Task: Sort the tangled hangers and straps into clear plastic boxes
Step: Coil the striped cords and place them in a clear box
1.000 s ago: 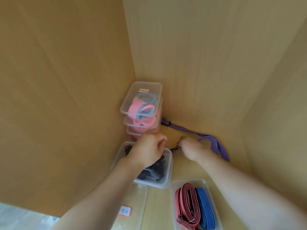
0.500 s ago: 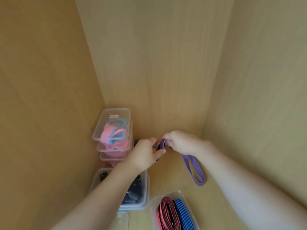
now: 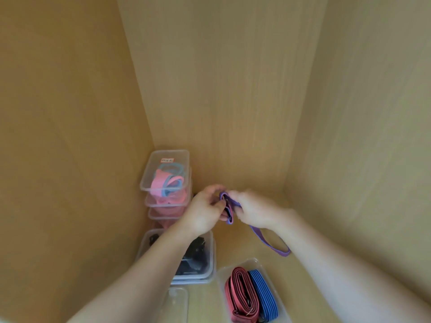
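A purple strap [image 3: 268,242] is held between both hands above the wooden shelf floor. My left hand [image 3: 205,213] pinches its folded end with a dark buckle. My right hand [image 3: 253,212] grips the strap beside it, and a loop of strap trails down to the right of my right wrist. An open clear box [image 3: 262,264] at the lower middle holds a rolled red strap [image 3: 241,294] and a rolled blue strap [image 3: 263,292]. Another open clear box [image 3: 211,257] under my left forearm holds dark items.
A stack of closed clear boxes [image 3: 166,173] with pink and light blue bands stands in the back left corner. A loose clear lid [image 3: 177,304] lies at the bottom edge. Wooden walls close in on the left, back and right.
Both hands gathered the purple strap off the shelf floor and brought it together; more of it is now folded between the hands and the trailing loop is shorter.
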The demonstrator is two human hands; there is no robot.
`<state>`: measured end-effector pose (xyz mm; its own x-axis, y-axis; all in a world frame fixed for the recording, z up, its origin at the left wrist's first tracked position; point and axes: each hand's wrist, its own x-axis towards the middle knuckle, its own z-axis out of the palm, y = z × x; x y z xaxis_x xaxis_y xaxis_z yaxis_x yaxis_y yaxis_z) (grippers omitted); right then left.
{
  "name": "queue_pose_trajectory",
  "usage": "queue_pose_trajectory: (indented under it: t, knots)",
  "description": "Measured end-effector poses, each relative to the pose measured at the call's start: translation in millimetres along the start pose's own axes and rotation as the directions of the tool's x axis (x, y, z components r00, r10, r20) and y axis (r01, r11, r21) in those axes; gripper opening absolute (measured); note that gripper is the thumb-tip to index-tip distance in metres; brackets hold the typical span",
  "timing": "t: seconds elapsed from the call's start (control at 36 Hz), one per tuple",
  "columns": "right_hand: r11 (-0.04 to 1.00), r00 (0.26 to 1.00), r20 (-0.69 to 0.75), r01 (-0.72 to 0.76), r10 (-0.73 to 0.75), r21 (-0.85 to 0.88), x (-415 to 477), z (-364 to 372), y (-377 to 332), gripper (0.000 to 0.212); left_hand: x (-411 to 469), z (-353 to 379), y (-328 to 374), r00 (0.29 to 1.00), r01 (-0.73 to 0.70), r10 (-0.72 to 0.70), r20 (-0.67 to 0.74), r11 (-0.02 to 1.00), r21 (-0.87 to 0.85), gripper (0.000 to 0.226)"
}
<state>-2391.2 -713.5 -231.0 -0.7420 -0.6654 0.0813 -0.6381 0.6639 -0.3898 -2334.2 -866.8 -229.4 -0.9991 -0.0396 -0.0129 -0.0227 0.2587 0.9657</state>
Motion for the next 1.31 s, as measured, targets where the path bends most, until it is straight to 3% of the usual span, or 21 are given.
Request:
queue_pose_trajectory:
  t: [0.08, 0.19, 0.36, 0.53, 0.67, 0.78, 0.86, 1.0, 1.17, 1.31]
  knots:
    - [1.000, 0.998, 0.058, 0.019, -0.020, 0.016, -2.4, 12.3, 1.2, 0.021, -2.3, -3.4, 1.3, 0.999, 0.028, -0.031, -0.028, 0.991, -0.128, 0.027]
    - [0.998, 0.994, 0.094, 0.055, -0.059, 0.042, -3.9, 16.4, 4.5, 0.039, -2.9, -5.9, 0.7, 0.996, 0.065, -0.075, -0.054, 0.982, -0.180, 0.028]
    - [0.996, 0.994, 0.060, 0.088, -0.088, 0.008, -2.1, 16.2, 10.2, 0.031, -1.1, -6.7, -2.7, 0.994, 0.065, -0.083, -0.068, 0.969, -0.239, 0.014]
    - [0.995, 0.994, 0.057, 0.091, -0.094, 0.042, -4.5, 11.8, 14.4, 0.006, 2.1, -8.4, -12.2, 0.993, 0.071, -0.084, -0.084, 0.986, -0.148, 0.016]
    - [0.993, 0.995, 0.055, 0.080, -0.085, 0.083, -8.9, 7.5, 14.4, 0.015, 2.1, -13.7, -16.8, 0.988, 0.064, -0.082, -0.133, 0.989, -0.131, 0.017]
    - [0.996, 0.995, -0.068, 0.071, -0.067, 0.059, -9.9, 5.2, 14.1, 0.021, -1.5, -16.0, -13.5, 0.986, 0.122, -0.138, -0.089, 0.979, -0.162, 0.018]
    - [0.991, 0.983, -0.132, 0.133, -0.131, 0.010, -11.4, 1.3, 11.3, 0.027, -2.5, -18.2, -10.9, 0.990, 0.141, -0.141, -0.017, 0.990, -0.002, 0.019]
    - [0.981, 0.979, -0.085, 0.179, -0.185, -0.080, -14.1, -2.1, 5.6, 0.030, -3.3, -24.0, -0.3, 0.999, 0.042, -0.049, 0.016, 0.953, 0.301, 0.023]
    - [0.976, 0.977, -0.056, 0.201, -0.206, -0.081, -15.9, -5.4, -3.6, 0.023, -2.5, -18.2, 3.3, 0.991, 0.064, -0.076, 0.106, 0.991, 0.117, 0.026]
    - [0.991, 0.990, -0.053, 0.131, -0.131, -0.011, -14.4, -5.7, -0.5, 0.016, -3.1, -11.2, -1.0, 0.993, 0.042, -0.058, 0.099, 0.986, 0.159, 0.022]
